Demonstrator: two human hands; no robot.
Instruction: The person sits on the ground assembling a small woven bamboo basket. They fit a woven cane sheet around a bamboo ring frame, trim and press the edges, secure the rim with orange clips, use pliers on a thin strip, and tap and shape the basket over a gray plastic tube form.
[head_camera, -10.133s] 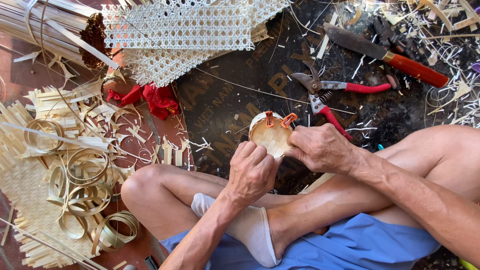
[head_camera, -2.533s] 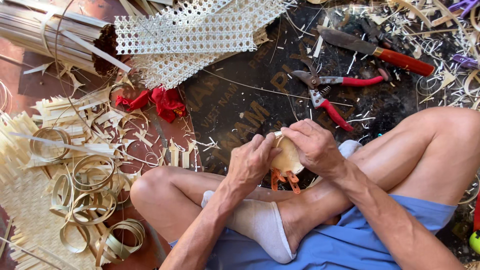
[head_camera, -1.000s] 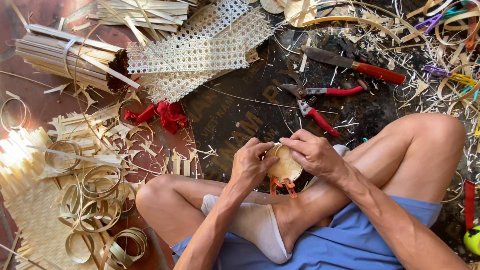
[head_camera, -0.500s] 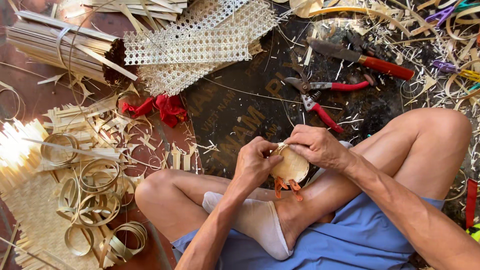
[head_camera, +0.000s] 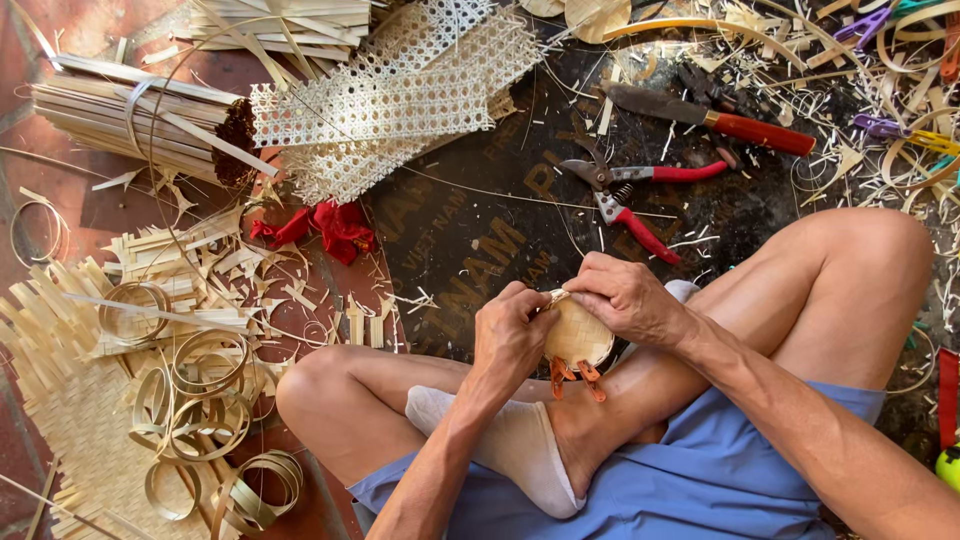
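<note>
I sit cross-legged on the floor and hold a small round woven bamboo piece (head_camera: 577, 338) over my ankle. My left hand (head_camera: 512, 335) grips its left edge with the fingers curled. My right hand (head_camera: 628, 298) is closed over its top right, pinching the rim. Two small orange clips (head_camera: 575, 377) hang from its lower edge. Much of the piece is hidden under my fingers.
Red-handled pruning shears (head_camera: 630, 190) and a red-handled knife (head_camera: 712, 117) lie on the dark mat ahead. Woven cane mesh (head_camera: 400, 95), a bundle of bamboo strips (head_camera: 130, 125), a red cloth (head_camera: 325, 225), coiled bamboo rings (head_camera: 190, 395) and scattered shavings lie to the left.
Both hands have stayed on the woven piece, shifting their grip along its rim. The view has drifted a little; the tools on the mat have not moved.
</note>
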